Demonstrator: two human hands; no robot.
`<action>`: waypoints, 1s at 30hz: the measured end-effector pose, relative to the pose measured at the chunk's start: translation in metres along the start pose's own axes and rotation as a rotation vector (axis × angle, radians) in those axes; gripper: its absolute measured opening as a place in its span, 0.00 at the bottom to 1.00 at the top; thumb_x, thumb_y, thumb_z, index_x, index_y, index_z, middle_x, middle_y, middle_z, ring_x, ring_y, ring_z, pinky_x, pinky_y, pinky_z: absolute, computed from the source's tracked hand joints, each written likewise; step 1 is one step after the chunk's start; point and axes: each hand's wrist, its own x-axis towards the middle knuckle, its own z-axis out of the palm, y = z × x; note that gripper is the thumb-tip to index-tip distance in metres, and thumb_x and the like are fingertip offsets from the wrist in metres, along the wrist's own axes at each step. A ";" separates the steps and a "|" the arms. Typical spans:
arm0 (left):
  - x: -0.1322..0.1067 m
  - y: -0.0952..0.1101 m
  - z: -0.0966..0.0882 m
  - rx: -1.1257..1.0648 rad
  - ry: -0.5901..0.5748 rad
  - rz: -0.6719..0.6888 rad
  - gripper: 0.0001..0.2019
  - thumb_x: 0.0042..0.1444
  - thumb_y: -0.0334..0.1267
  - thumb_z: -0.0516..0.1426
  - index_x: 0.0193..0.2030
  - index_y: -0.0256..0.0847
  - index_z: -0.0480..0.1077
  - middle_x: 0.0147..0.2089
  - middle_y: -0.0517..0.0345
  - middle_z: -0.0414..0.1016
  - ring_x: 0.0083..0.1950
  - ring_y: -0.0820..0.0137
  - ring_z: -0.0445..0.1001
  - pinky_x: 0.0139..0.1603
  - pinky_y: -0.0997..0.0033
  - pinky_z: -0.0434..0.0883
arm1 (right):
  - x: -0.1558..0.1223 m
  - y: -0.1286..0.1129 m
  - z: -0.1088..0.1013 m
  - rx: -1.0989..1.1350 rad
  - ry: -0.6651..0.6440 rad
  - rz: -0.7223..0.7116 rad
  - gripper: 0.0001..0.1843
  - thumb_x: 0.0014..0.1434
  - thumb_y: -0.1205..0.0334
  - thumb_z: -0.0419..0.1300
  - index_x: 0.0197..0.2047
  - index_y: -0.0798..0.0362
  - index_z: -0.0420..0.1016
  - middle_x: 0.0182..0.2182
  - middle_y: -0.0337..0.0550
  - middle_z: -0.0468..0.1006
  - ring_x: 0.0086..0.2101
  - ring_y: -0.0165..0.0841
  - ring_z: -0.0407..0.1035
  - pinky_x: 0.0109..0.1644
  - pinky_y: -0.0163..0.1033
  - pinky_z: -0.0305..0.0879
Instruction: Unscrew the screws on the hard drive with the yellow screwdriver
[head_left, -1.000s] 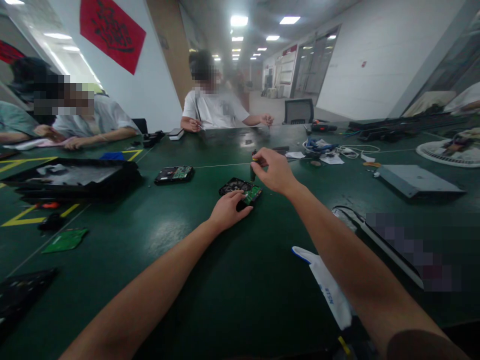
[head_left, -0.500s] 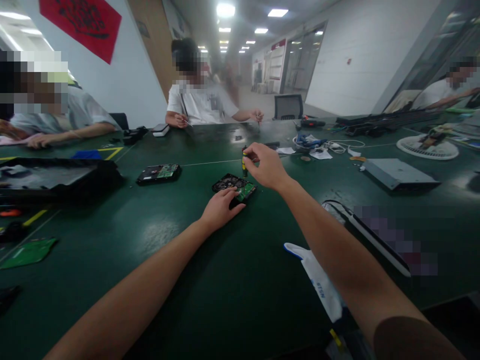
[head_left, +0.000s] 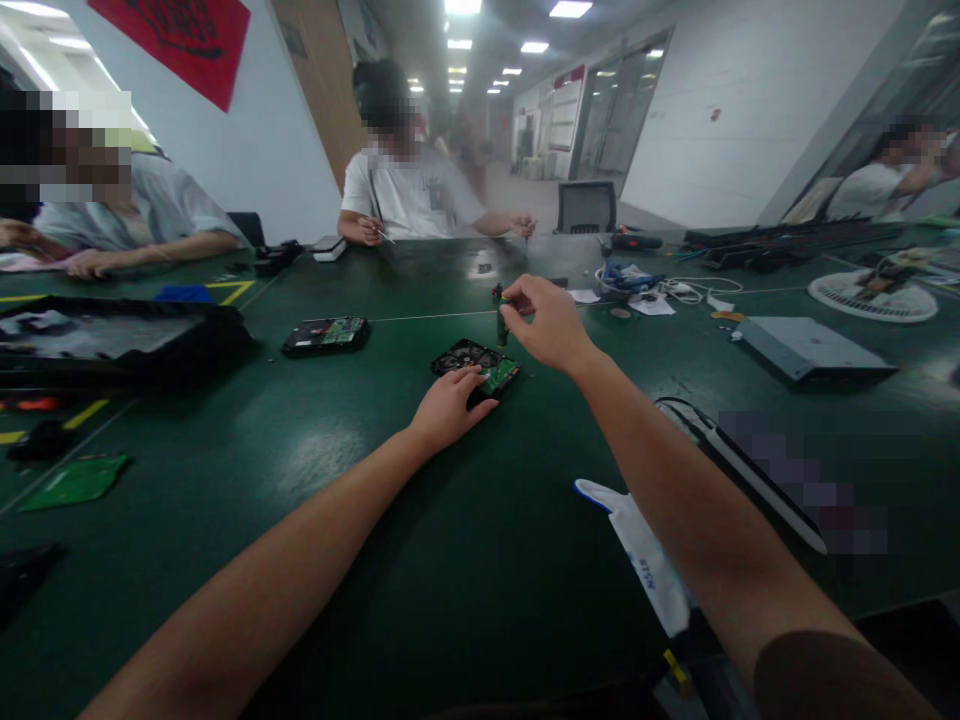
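Observation:
A black hard drive [head_left: 469,354] with a green circuit board lies on the dark green table in front of me. My left hand [head_left: 454,408] rests on its near edge, fingers on top and thumb alongside, gripping it. In my right hand [head_left: 551,322], thumb and fingers pinch the top of a small upright screwdriver [head_left: 502,328] just beyond the drive's right side. The screwdriver's tip is too small to make out. To the left lies a second hard drive [head_left: 326,335], its board face up, apart from both hands.
A black tray-like casing [head_left: 202,345] and a loose green circuit board [head_left: 79,482] lie left. To the right are a flat metal box [head_left: 817,345], cables [head_left: 682,290] and a white fan-like part [head_left: 874,295]. A white glove [head_left: 649,565] lies near my right forearm. Other people sit around the table.
The view has shifted slightly, so most things appear a little to the right. My left hand stays on the hard drive, and my right hand still pinches the screwdriver.

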 end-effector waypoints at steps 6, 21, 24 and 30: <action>-0.001 0.000 0.000 0.006 0.008 0.011 0.22 0.66 0.50 0.62 0.60 0.39 0.74 0.68 0.44 0.73 0.68 0.55 0.71 0.71 0.54 0.68 | 0.002 0.002 -0.003 0.000 0.031 0.001 0.04 0.61 0.64 0.64 0.38 0.49 0.72 0.39 0.46 0.80 0.39 0.41 0.75 0.47 0.50 0.72; -0.001 0.001 -0.001 0.004 0.000 0.010 0.23 0.66 0.50 0.61 0.61 0.38 0.74 0.68 0.44 0.73 0.68 0.55 0.71 0.71 0.53 0.68 | 0.001 -0.005 -0.002 0.069 -0.019 -0.014 0.10 0.61 0.60 0.67 0.45 0.48 0.74 0.43 0.47 0.81 0.42 0.43 0.76 0.48 0.51 0.74; -0.001 -0.001 0.001 -0.004 0.003 0.015 0.23 0.66 0.50 0.62 0.61 0.38 0.73 0.68 0.44 0.73 0.68 0.55 0.71 0.70 0.53 0.68 | 0.002 -0.007 -0.003 0.024 -0.012 -0.032 0.10 0.61 0.56 0.69 0.41 0.48 0.74 0.41 0.46 0.80 0.41 0.42 0.75 0.47 0.50 0.74; -0.001 -0.001 0.001 0.004 0.004 0.028 0.23 0.66 0.50 0.61 0.61 0.36 0.73 0.68 0.42 0.73 0.68 0.53 0.72 0.70 0.52 0.69 | -0.001 -0.009 0.000 0.067 0.006 -0.058 0.06 0.64 0.62 0.64 0.45 0.51 0.75 0.43 0.48 0.81 0.42 0.41 0.76 0.49 0.49 0.74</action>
